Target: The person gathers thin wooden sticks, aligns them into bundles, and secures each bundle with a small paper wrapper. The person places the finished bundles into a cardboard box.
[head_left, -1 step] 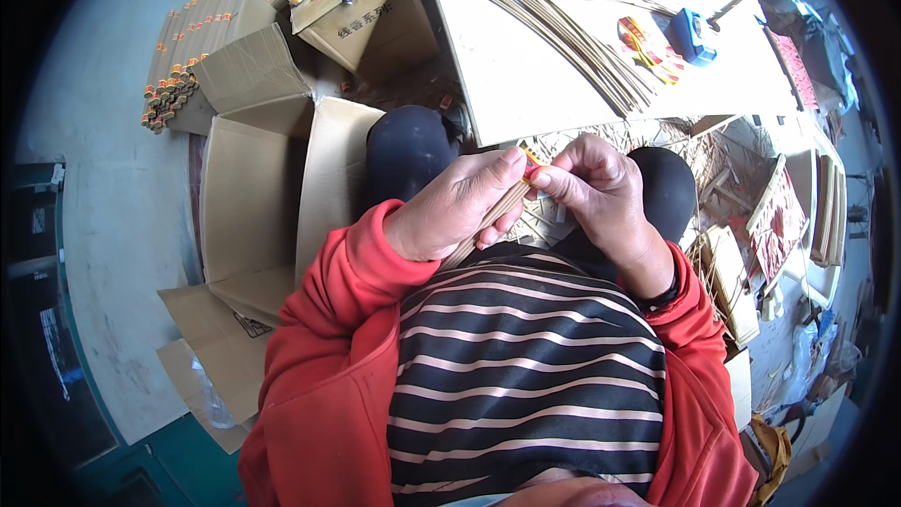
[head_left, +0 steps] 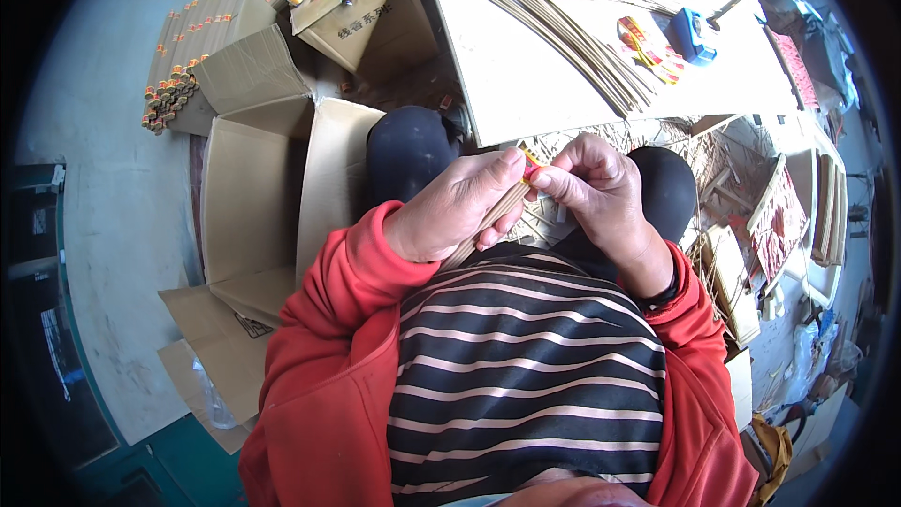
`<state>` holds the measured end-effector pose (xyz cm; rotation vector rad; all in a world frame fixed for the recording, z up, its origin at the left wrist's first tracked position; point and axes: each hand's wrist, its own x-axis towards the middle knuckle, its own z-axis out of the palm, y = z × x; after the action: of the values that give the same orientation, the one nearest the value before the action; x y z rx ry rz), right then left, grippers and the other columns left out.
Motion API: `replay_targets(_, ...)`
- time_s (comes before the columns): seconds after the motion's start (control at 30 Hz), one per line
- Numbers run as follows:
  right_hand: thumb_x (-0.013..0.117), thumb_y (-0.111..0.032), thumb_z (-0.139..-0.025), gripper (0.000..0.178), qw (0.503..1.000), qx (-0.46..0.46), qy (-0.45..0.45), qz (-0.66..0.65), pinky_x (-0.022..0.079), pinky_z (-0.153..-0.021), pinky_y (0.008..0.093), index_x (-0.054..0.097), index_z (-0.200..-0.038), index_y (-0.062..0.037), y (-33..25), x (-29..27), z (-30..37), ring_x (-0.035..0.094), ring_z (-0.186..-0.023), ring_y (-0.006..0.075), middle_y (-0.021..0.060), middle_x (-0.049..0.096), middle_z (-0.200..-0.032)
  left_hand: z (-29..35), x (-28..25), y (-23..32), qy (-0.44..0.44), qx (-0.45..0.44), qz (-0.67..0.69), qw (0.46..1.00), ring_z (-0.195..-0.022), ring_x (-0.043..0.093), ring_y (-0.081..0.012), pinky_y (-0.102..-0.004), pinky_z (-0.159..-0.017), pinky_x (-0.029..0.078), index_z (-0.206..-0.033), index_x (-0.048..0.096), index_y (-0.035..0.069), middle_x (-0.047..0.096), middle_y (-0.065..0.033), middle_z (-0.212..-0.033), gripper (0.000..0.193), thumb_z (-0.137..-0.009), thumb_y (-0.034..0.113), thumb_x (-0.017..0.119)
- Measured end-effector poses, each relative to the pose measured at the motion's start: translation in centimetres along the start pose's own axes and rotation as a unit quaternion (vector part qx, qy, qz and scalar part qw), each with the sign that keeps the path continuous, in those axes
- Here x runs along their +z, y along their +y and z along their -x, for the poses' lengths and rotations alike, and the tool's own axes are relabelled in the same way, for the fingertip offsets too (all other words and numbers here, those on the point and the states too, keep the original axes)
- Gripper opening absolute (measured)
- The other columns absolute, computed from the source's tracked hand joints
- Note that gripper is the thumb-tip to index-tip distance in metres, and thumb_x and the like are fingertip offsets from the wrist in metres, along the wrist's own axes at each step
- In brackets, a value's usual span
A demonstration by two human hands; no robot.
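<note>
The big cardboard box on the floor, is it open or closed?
Open. The cardboard box beside the person's left knee has its flaps spread outward, baring its inside.

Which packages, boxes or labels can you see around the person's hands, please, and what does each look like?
Small wrapper: pinched by both hands, red and yellow.
Brown carton: upper middle, dark print on its side.
Flattened cartons: on the floor at left, plain brown.
Stacked slim boxes: upper left, tan with orange ends.

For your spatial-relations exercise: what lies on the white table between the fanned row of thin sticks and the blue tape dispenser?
In the head view, a red-and-yellow wrapper lies between the thin sticks and the blue tape dispenser on the white table.
</note>
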<state>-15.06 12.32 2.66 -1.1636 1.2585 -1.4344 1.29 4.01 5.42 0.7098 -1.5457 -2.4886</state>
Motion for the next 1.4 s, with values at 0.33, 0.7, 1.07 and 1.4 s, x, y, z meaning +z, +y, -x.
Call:
replay_targets(0.33,0.072,-0.02,-0.074,0.028,0.996,0.038,0.059,0.06,0.041,-0.054,0.0216,0.052,-0.071,-0.0012,-1.0,-0.3,-0.2,0.046,-0.061,0.0069,0.0023,0.05,-0.07,-0.5,1.3,-0.7,0.104,0.078,-0.129,0.983,-0.046,0.038,-0.0035,-0.0151,-0.044,0.032,-0.101,0.049,0.001,0.045,0.0003,-0.061,0.048,-0.094,0.045,0.03)
replay_targets(0.7,0.057,-0.02,-0.087,0.026,0.991,0.111,-0.064,-0.028,0.043,-0.067,0.0207,0.058,-0.098,0.0039,-1.4,-1.3,1.0,0.052,-0.075,0.0069,0.0027,0.059,-0.082,-0.8,2.2,-2.1,0.129,0.16,-0.262,0.943,-0.076,0.055,-0.0206,-0.0265,-0.065,0.045,-0.136,0.013,-0.003,0.054,-0.0148,-0.095,0.056,-0.095,0.028,0.036)
replay_targets(1.07,0.056,-0.017,-0.087,0.023,0.971,0.077,-0.214,-0.075,0.042,-0.077,0.0234,0.055,-0.101,0.0019,-1.4,-3.0,0.0,0.052,-0.085,0.0098,0.0031,0.059,-0.091,-0.3,2.1,-1.8,0.07,0.12,-0.211,0.968,-0.102,0.054,-0.0261,-0.0307,-0.086,0.041,-0.136,-0.004,-0.006,0.05,-0.0234,-0.112,0.073,-0.093,0.034,0.041)
replay_targets(1.4,0.067,-0.013,-0.079,0.026,0.951,0.011,-0.297,0.09,0.042,-0.065,0.0221,0.059,-0.102,-0.0007,-2.4,-5.3,-1.1,0.05,-0.075,0.008,0.0014,0.057,-0.088,-0.7,3.1,-1.7,0.004,0.057,-0.058,0.997,-0.05,0.043,-0.0043,-0.0173,-0.046,0.038,-0.136,-0.002,-0.006,0.047,-0.0011,-0.068,0.079,-0.091,0.037,0.047)
